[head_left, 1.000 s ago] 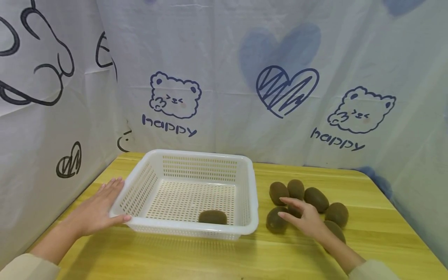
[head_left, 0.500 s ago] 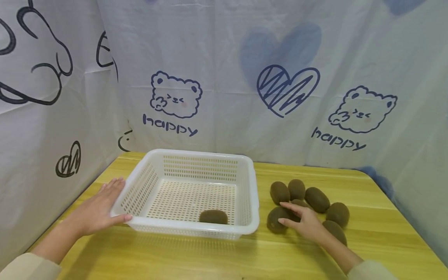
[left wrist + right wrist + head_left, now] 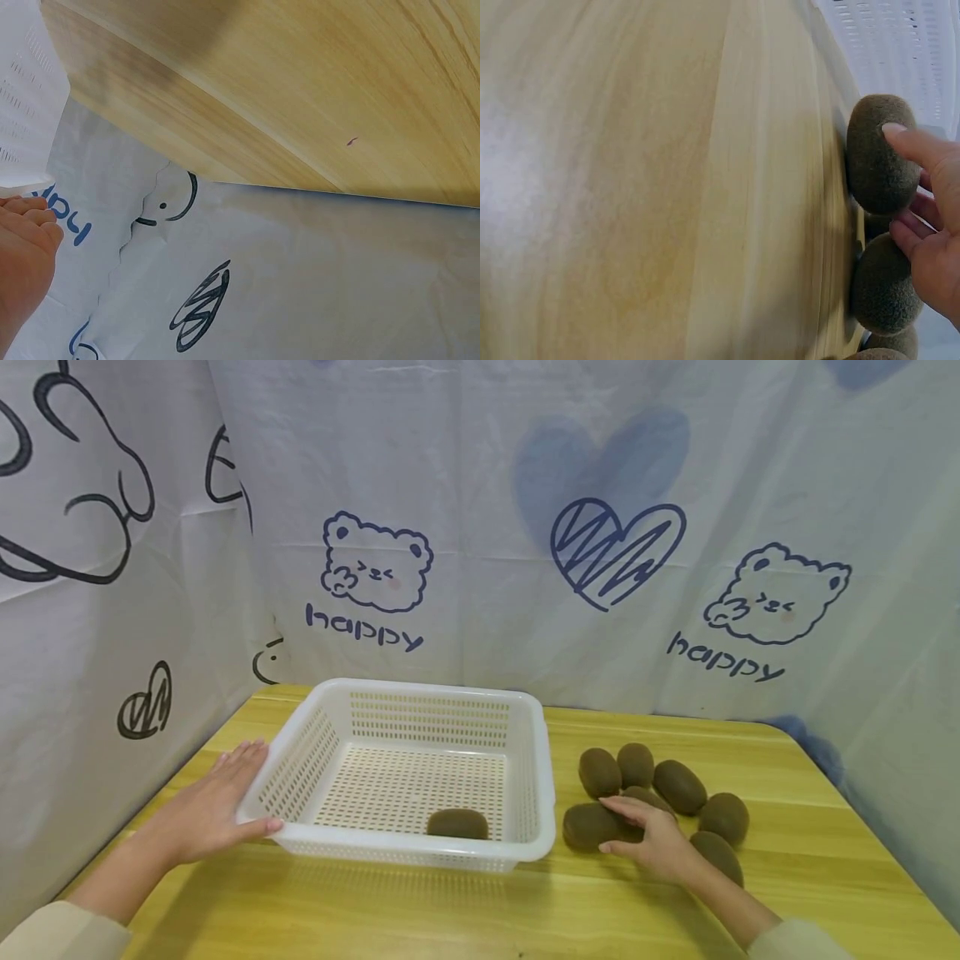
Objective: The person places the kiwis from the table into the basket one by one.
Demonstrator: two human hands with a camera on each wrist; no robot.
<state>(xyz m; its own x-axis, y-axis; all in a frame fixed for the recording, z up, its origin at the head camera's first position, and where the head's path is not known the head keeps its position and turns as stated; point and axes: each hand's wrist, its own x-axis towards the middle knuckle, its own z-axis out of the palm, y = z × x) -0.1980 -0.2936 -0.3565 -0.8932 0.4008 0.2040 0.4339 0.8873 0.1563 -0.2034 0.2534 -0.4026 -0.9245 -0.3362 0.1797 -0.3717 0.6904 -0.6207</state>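
My right hand (image 3: 656, 843) pinches a brown, fuzzy kiwi (image 3: 587, 827) at the front left of a loose cluster on the table. In the right wrist view the thumb presses on the near face of this kiwi (image 3: 881, 154), with fingers behind it. My left hand (image 3: 213, 806) rests along the left side of a white plastic basket (image 3: 397, 843), its fingers stretched out and its thumb on the front rim corner. One kiwi (image 3: 457, 823) lies inside the basket near the front wall. In the left wrist view, the left hand (image 3: 26, 262) shows at the basket's rim.
Several other kiwis, among them an oval one (image 3: 679, 787) at the back and another (image 3: 723, 820) at the right, surround my right hand. All lie on a yellow wood-grain table (image 3: 450, 918). A white printed cloth (image 3: 480, 568) hangs behind and on the left.
My right hand has lowered onto the front-left kiwi and closed its thumb and fingers on it; that kiwi has turned and shifted slightly left. The left hand and basket stay put.
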